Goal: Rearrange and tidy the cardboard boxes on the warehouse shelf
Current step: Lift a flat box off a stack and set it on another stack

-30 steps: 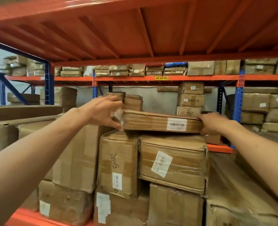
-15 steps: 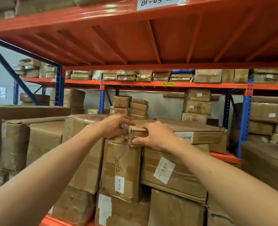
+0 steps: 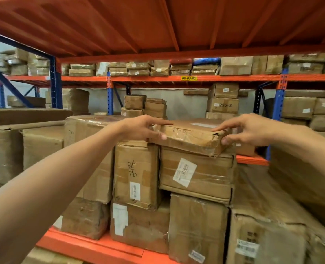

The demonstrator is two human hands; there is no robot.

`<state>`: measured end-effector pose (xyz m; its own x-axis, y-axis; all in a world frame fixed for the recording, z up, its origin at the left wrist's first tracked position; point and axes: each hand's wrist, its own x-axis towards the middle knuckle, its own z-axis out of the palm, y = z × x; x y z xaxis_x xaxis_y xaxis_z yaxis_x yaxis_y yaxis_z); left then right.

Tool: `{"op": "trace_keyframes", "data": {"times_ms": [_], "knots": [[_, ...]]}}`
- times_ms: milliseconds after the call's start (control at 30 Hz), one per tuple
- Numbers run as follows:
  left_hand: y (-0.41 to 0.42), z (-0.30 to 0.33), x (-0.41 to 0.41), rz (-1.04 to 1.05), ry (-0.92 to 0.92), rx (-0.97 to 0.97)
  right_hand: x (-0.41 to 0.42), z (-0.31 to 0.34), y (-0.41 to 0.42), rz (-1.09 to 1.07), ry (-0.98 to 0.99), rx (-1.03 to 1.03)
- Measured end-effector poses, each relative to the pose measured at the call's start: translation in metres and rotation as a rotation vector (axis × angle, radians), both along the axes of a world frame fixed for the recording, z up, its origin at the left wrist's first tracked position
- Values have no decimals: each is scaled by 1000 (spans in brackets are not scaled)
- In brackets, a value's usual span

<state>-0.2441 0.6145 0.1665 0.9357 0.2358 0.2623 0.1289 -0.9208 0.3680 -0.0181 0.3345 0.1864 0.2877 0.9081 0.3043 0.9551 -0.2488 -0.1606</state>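
A flat taped cardboard box [image 3: 188, 135] lies on top of the stack, its short end now facing me. My left hand [image 3: 142, 128] grips its left near corner, thumb under the edge and fingers on top. My right hand [image 3: 247, 129] holds the right near corner, fingers spread over the top, thumb at the side. Under the flat box sits a wider labelled box [image 3: 196, 174]. Left of that stands an upright box marked 5472 [image 3: 136, 174].
More boxes fill the orange shelf [image 3: 93, 246] below and to both sides, with a tall taped box [image 3: 85, 130] at the left. The orange deck above [image 3: 157, 25] hangs low. A further rack with small boxes [image 3: 223, 98] stands behind.
The flat box has been turned from lying sideways to end-on towards me. My right hand moved from its left part to the right near corner; the left hand stayed at the left corner.
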Motion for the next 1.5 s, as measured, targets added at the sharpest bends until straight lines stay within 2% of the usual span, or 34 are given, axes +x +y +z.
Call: {"op": "trace_keyframes", "data": {"times_ms": [133,233,367,467,533,600,700,867,933,1033,1100,1167,1233,1333,1433,1500], "knots": [[-2,0,8,-19,-18,-81,-8,-6,-7,-107,60,-92],[-6,-4,16,-18,-74,-59,-17,-20,1,-169,41,-7],[-16,-9,28,-64,-185,-130,-20,-26,8,-245,11,131],[-16,-13,32,-2,-187,-124,-23,-20,7,-252,4,78],[-18,-14,34,21,-158,-106,-28,-20,9,-222,-11,39],[-22,-12,37,-4,-174,-133,-33,-24,13,-205,0,98],[-26,-8,41,-40,-268,-211,-34,-31,16,-197,32,227],[-40,11,43,-22,-413,-130,-28,-25,6,-113,99,380],[-49,20,44,-29,-530,-81,-22,-13,-2,-90,98,454],[-50,34,42,-117,-643,-169,-14,14,-12,-89,116,558],[-42,41,40,-124,-611,-215,-11,39,-21,-91,139,602],[-37,45,42,-92,-537,-188,-11,71,-32,-79,170,632],[-42,48,51,-152,-476,-151,-17,98,-43,-63,177,635],[-56,58,70,-304,-605,-181,-20,114,-52,2,195,635],[-72,68,79,-330,-722,-239,-4,107,-74,68,311,757],[-84,78,84,-325,-783,-245,17,90,-96,159,494,780]]}}
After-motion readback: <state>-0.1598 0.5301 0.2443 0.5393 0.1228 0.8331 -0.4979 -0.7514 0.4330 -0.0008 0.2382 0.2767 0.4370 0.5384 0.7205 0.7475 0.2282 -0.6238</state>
